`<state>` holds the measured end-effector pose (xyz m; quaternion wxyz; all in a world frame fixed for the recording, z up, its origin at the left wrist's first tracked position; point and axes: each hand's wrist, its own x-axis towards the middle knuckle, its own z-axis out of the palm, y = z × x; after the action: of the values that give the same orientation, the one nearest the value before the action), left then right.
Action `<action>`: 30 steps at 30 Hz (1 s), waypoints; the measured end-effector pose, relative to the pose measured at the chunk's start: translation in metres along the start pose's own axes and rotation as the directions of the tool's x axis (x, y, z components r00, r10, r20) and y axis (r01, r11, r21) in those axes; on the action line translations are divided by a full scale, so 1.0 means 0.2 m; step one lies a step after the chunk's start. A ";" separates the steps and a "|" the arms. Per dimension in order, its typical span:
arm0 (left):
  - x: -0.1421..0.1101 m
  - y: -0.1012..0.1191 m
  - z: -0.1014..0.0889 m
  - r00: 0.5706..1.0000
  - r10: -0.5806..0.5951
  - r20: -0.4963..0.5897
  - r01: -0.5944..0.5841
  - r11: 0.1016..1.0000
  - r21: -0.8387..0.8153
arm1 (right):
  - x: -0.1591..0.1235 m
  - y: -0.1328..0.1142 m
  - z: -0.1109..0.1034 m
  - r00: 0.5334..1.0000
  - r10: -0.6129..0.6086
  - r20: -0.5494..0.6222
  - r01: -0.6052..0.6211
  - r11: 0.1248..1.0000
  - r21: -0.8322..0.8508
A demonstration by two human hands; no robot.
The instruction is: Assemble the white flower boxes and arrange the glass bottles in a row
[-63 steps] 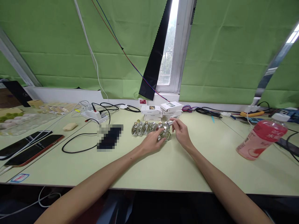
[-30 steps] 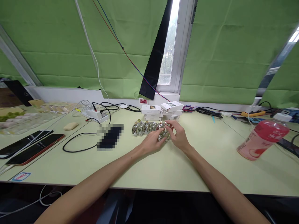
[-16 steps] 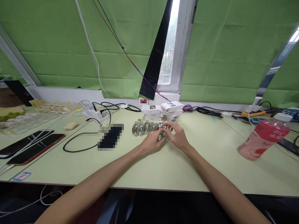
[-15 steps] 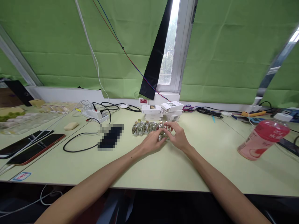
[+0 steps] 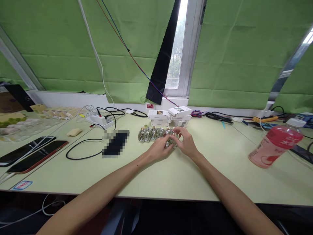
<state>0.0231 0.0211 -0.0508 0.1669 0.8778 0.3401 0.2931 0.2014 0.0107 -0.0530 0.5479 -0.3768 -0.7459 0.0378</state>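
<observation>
A row of shiny silver round pieces (image 5: 153,133) with gold-coloured tops stands on the pale green table (image 5: 156,179), several side by side. They look like baubles or small flasks; the exact kind is hard to make out. At the row's right end, my left hand (image 5: 160,146) has its fingers bent against a silver piece, partly hiding it. My right hand (image 5: 187,142) curls round the same end from the right, thumb and fingers closed on the silver piece. The two hands almost meet there, and the fingertips are partly hidden.
Small white boxes (image 5: 158,115) are stacked just behind the row. Black cables (image 5: 218,117) and a power strip (image 5: 99,119) lie along the back. Phones (image 5: 40,155) and a cream case (image 5: 74,132) are at left. A pink drink bottle (image 5: 276,143) stands at right.
</observation>
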 end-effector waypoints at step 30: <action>0.00 -0.01 0.00 1.000 -0.005 -0.009 0.005 1.000 -0.006 | 0.01 0.01 -0.01 0.998 -0.056 -0.030 0.057 0.998 0.009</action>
<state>0.0230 0.0221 -0.0515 0.1687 0.8751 0.3421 0.2978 0.2039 0.0140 -0.0516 0.5616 -0.3534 -0.7478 0.0202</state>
